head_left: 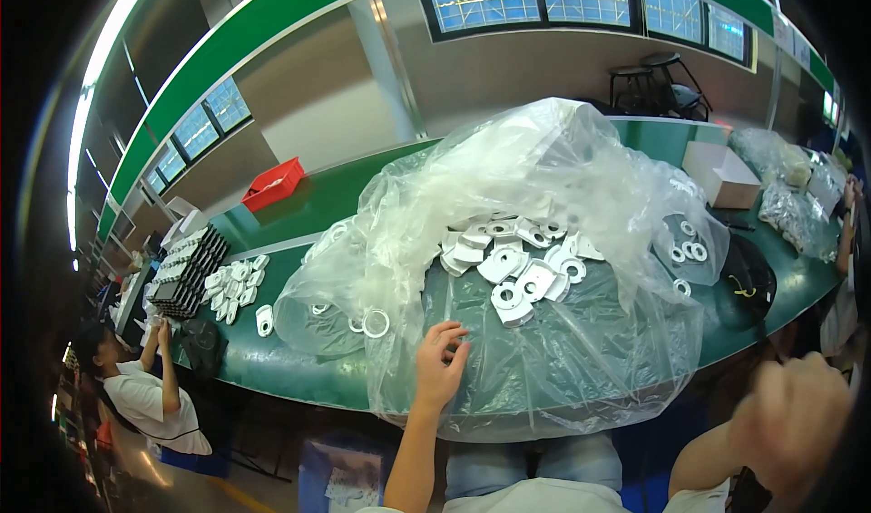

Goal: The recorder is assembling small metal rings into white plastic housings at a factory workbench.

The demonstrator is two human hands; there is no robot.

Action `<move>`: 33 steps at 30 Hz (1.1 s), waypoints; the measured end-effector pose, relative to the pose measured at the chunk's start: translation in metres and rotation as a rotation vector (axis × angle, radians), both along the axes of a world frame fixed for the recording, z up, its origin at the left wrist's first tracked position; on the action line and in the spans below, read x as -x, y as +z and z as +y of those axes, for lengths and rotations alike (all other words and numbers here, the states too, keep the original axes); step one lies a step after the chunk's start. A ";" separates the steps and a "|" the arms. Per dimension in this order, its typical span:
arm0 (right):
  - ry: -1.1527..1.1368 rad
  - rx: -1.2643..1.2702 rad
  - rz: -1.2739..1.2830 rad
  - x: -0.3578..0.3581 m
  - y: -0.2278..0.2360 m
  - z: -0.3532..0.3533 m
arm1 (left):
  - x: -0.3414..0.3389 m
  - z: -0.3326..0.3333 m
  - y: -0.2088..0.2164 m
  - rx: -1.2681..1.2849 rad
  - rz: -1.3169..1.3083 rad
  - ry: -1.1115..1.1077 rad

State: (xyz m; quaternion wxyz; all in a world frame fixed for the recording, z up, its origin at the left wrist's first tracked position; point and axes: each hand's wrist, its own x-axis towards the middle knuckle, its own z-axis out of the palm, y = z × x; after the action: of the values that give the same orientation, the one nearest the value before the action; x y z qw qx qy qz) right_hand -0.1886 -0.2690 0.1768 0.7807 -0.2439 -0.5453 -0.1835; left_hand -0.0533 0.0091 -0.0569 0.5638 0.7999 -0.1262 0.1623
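Head view: left hand (441, 365) loose and empty over the clear bag (508, 177). Right hand (787, 415) blurry, can't tell its grip.

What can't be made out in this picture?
Right hand: blurred in the head view; whether it holds anything is unclear.
White parts: head view, the bag's cloudy folds hide how many lie deeper inside.
Co-worker at right: head view, mostly cut off by the fisheye rim.

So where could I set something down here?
On the green table: far side, between the red bin and clear plastic; front left, between the loose white parts and near edge. The middle is crowded with plastic and heaped white pieces.
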 end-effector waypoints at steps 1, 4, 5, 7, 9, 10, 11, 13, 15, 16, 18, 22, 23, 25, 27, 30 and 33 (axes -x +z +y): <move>-0.256 0.157 0.023 -0.001 -0.010 -0.009 | -0.005 -0.012 -0.001 0.014 -0.009 -0.036; -0.642 0.510 0.320 -0.012 -0.038 -0.004 | -0.003 -0.002 -0.005 0.007 0.008 -0.013; -0.690 0.600 0.396 -0.009 -0.039 0.002 | -0.001 0.000 -0.005 0.005 0.016 -0.010; -0.722 0.701 0.482 0.000 -0.047 0.007 | 0.001 0.000 -0.004 0.002 0.015 -0.012; -0.620 0.752 0.376 0.004 -0.052 0.004 | 0.002 -0.002 -0.003 -0.014 0.025 -0.013; -0.519 0.753 0.303 0.003 -0.051 0.004 | 0.001 -0.002 -0.004 -0.012 0.018 -0.018; -0.418 0.753 0.231 0.004 -0.049 0.005 | 0.000 -0.003 -0.005 -0.003 0.016 -0.022; -0.422 0.771 0.245 0.011 -0.047 0.010 | 0.000 -0.003 -0.006 0.005 0.007 -0.024; -0.362 0.763 0.176 0.009 -0.054 0.012 | 0.000 -0.001 -0.008 0.002 0.002 -0.012; -0.362 0.753 0.158 0.011 -0.056 0.012 | 0.000 -0.001 -0.008 0.004 -0.005 -0.015; -0.363 0.772 0.137 0.015 -0.062 0.013 | -0.002 -0.001 -0.010 0.027 -0.002 -0.025; -0.377 0.813 0.070 0.015 -0.066 0.012 | -0.005 0.001 -0.015 0.053 0.017 -0.022; -0.380 0.813 0.067 0.016 -0.067 0.011 | -0.006 0.001 -0.016 0.053 0.040 -0.023; -0.419 0.844 0.073 0.017 -0.070 0.009 | -0.007 0.001 -0.017 0.055 0.059 -0.025; -0.414 0.896 0.128 0.019 -0.073 0.002 | -0.007 0.004 -0.018 0.016 0.075 0.005; -0.424 0.958 0.236 0.022 -0.075 -0.012 | -0.011 0.009 -0.028 -0.027 0.072 0.016; -0.613 0.976 0.296 0.024 -0.081 -0.020 | -0.011 0.009 -0.027 -0.067 0.061 0.004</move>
State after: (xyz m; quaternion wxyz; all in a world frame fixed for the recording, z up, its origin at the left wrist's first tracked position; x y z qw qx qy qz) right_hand -0.2128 -0.2894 0.0961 0.5577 -0.7438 -0.3567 -0.0926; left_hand -0.0421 0.0178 -0.0840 0.5400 0.8232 -0.1126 0.1344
